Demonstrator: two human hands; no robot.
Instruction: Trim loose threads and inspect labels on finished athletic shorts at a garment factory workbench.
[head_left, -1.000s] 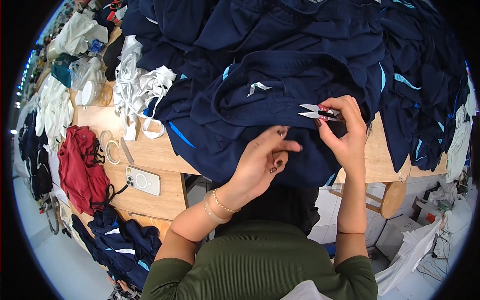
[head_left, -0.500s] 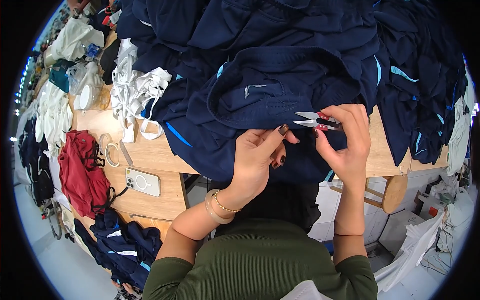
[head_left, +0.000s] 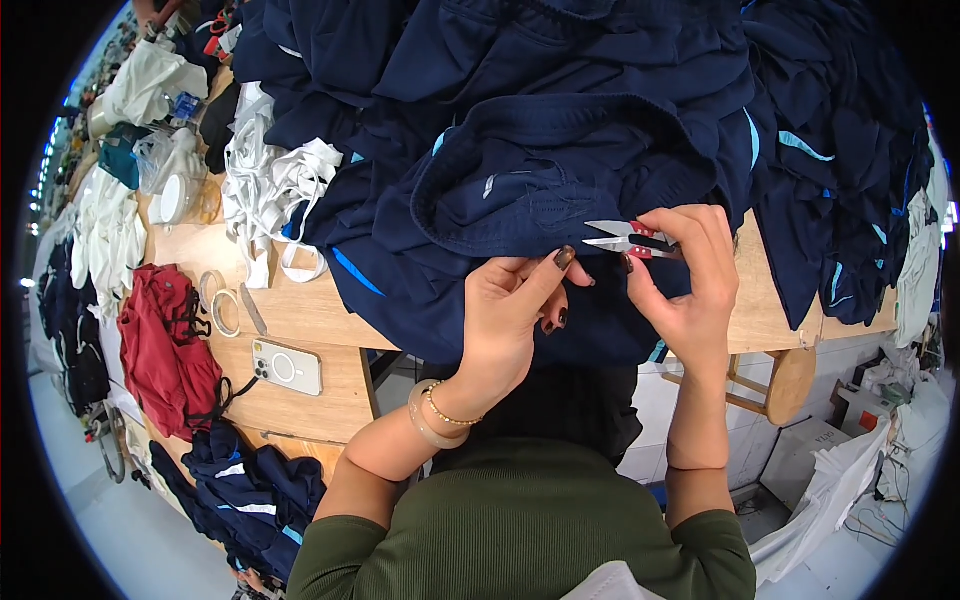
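Observation:
Dark navy trousers [head_left: 520,215] with a ribbed elastic waistband lie in front of me, the waist opening facing up. My left hand [head_left: 515,310] pinches the near edge of the waistband between thumb and fingers. In my right hand [head_left: 695,285] is a pair of thread snips [head_left: 630,240] with a red grip. Their two silver blades are parted and point left, just over the waistband and a little right of my left fingertips. Any thread between the blades is too small to make out.
More navy garments [head_left: 840,180] are heaped at the far side and right. On the wooden table [head_left: 300,310] at left lie white straps [head_left: 270,170], tape rolls [head_left: 225,310], a phone [head_left: 287,367] and a red bag [head_left: 170,350]. A wooden stool [head_left: 790,385] stands at right.
Both hands have shifted very slightly left with the waistband edge and the snips. The grips on both have stayed the same.

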